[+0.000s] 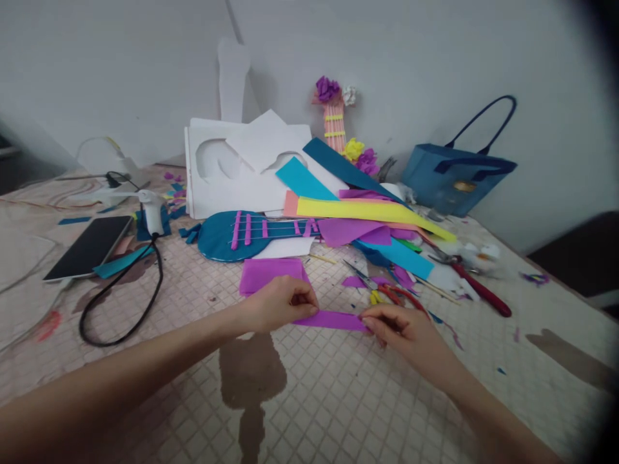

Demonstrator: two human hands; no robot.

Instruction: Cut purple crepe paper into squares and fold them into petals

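A narrow purple paper strip (336,319) stretches between my two hands, low over the tabletop. My left hand (285,301) pinches its left end between thumb and fingers. At the other end my right hand (399,328) grips the strip with its fingertips. Just behind my left hand lies a folded purple paper sheet (271,274). Farther back rests a blue paper guitar (232,238) with purple bars across thin strings. Scissors (387,290) with red handles lie partly hidden behind my right hand.
Colored paper strips (358,207) pile up behind the guitar, against white boards (207,187). Red-handled pliers (478,287) and a blue bag (449,174) are on the right. To the left are a phone (91,245), a white glue gun (152,212) and its black cable (157,290).
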